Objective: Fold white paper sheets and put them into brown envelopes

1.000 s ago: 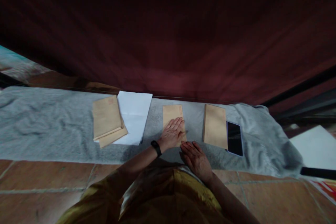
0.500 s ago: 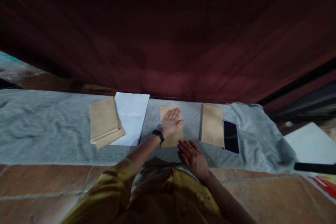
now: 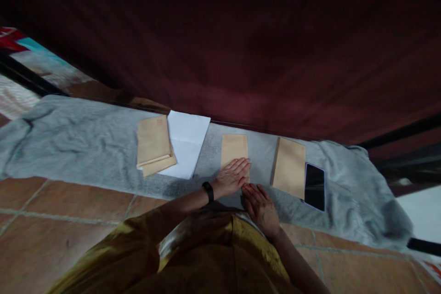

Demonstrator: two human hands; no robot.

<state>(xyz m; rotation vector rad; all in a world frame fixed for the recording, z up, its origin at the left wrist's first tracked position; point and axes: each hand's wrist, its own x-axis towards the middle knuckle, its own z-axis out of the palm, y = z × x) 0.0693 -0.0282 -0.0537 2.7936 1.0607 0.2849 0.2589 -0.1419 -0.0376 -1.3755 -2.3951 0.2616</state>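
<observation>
A brown paper envelope (image 3: 234,147) lies on the grey cloth in front of me, its lower part covered by my hands. My left hand (image 3: 232,177), with a black band on the wrist, rests flat across the envelope's lower half, fingers stretched to the right. Beside it my right hand (image 3: 261,206) lies palm down with its fingertips at the envelope's lower right corner, close against the left fingers. To the right sits a stack of brown envelopes (image 3: 290,167). On the left, more brown envelopes (image 3: 153,140) overlap white paper sheets (image 3: 189,140).
A grey cloth (image 3: 93,147) covers the long narrow surface. A phone with a dark screen (image 3: 314,187) lies right of the envelope stack. Dark red fabric (image 3: 220,64) hangs behind. Floor tiles (image 3: 79,206) show in front, and a white board (image 3: 422,211) stands at far right.
My left hand has slid down the envelope from its upper part to its lower part, near the right fingertips. The view has turned and tilted slightly; the right hand stays by the lower corner.
</observation>
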